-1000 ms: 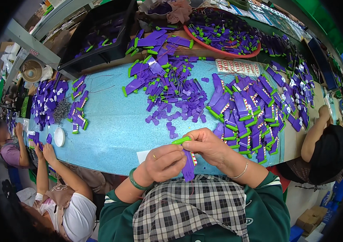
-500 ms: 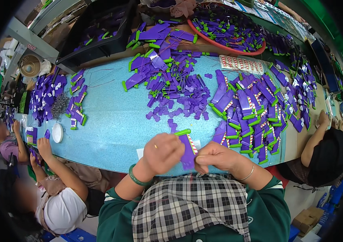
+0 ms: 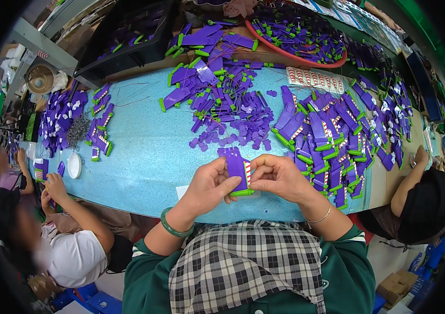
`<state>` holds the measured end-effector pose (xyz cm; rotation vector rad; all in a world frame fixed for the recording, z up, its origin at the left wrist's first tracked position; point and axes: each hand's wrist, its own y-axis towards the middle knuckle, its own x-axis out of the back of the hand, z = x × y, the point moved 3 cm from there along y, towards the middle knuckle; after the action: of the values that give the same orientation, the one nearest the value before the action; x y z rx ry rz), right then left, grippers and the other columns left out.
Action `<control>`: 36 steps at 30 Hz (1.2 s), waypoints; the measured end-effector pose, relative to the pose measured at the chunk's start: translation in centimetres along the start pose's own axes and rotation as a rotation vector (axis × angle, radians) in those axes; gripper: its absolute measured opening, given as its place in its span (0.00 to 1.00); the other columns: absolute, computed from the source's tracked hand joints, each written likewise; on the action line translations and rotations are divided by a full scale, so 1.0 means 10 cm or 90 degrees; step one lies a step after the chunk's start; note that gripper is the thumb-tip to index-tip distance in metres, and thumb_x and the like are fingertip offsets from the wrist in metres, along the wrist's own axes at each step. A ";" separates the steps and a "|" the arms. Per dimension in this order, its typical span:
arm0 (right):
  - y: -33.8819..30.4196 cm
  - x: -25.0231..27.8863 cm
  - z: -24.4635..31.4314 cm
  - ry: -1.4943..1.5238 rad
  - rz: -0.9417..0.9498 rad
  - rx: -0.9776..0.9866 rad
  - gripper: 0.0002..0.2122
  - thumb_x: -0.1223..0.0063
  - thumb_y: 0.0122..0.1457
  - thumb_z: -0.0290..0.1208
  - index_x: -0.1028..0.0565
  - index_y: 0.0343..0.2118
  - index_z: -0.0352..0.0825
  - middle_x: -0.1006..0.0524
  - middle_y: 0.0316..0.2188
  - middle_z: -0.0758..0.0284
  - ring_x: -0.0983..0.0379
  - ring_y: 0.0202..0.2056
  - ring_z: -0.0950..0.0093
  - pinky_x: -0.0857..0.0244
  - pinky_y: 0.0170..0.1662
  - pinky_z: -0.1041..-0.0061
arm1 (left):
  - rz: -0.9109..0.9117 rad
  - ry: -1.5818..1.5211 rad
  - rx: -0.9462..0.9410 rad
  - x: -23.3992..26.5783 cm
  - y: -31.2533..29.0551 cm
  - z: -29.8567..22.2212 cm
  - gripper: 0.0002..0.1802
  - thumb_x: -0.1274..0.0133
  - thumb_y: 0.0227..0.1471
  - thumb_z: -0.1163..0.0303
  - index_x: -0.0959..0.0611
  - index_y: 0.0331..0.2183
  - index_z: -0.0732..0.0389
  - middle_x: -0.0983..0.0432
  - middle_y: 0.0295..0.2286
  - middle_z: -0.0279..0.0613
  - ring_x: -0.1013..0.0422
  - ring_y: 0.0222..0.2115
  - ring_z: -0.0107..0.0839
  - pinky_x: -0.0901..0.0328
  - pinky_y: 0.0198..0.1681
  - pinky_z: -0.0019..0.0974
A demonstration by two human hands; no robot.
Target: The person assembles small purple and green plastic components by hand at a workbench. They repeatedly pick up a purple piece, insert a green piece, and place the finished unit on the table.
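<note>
The person's left hand (image 3: 209, 184) and right hand (image 3: 281, 179) are holding one flat purple plastic piece (image 3: 237, 168) between them, just above the near side of the speckled light-blue tabletop (image 3: 144, 162). A bright green rounded bar (image 3: 242, 192) is running along the piece's near end, and a red-and-white striped strip (image 3: 247, 171) is lining its right edge. The left fingers are pinching the left side, the thumb lying over the purple face and the other fingers curling behind. The right thumb and forefinger are closing narrowly at the striped edge; how hard they are pressing, one cannot tell. Small purple bits are showing at the far end, but whether they are part of the piece or lying behind it is unclear.

The piece is looking light and fairly stiff, with a smooth face that could slip a little under dry fingertips. The bar is seeming the sturdiest place to grip; the bare purple side is offering a flat hold too. The strip is probably thin, so rubbing across its edge might lift it, and the narrow far end is likely the most fragile part.

To the right, a heap of similar purple-and-green pieces (image 3: 327, 141) is spreading over the table. Ahead, a pile of small loose purple parts (image 3: 251, 118) is lying, and a white sheet of red-striped stickers (image 3: 314, 79) is resting beyond the heap.
</note>
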<state>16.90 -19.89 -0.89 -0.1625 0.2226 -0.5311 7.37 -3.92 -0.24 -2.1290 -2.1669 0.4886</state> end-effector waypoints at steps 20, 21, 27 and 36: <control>-0.02 0.10 -0.01 0.150 -0.200 0.130 0.23 0.52 0.55 0.17 0.35 0.56 0.32 0.29 0.38 0.73 0.34 0.37 0.84 0.37 0.37 0.83 | -0.425 0.922 -0.227 0.86 0.58 -0.16 0.11 0.42 0.43 0.75 0.21 0.34 0.61 0.27 0.27 0.45 0.28 0.25 0.44 0.31 0.30 0.38; -0.02 0.08 0.02 0.125 -0.186 0.134 0.24 0.52 0.55 0.17 0.34 0.56 0.32 0.30 0.38 0.73 0.34 0.37 0.84 0.37 0.37 0.83 | -0.411 0.833 -0.248 0.88 0.54 -0.16 0.11 0.43 0.44 0.76 0.21 0.34 0.62 0.26 0.27 0.44 0.27 0.25 0.43 0.30 0.30 0.37; 0.01 -0.04 0.05 -0.111 -0.210 0.210 0.24 0.47 0.49 0.15 0.28 0.52 0.38 0.31 0.31 0.71 0.35 0.31 0.82 0.40 0.32 0.83 | -0.194 -0.037 -0.140 0.55 0.15 -0.10 0.08 0.48 0.51 0.80 0.22 0.36 0.65 0.22 0.31 0.43 0.24 0.32 0.34 0.28 0.31 0.32; -0.08 -0.14 0.12 -0.380 -0.269 0.379 0.24 0.41 0.45 0.14 0.22 0.46 0.42 0.34 0.22 0.71 0.37 0.24 0.79 0.42 0.26 0.80 | -0.248 -0.089 -0.204 0.08 -0.04 0.05 0.08 0.50 0.52 0.84 0.24 0.37 0.66 0.22 0.34 0.46 0.23 0.36 0.35 0.25 0.38 0.34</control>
<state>15.63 -19.72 0.63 0.2207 -0.5641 -0.9180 6.77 -3.19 -0.77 -1.7652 -2.8161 0.2793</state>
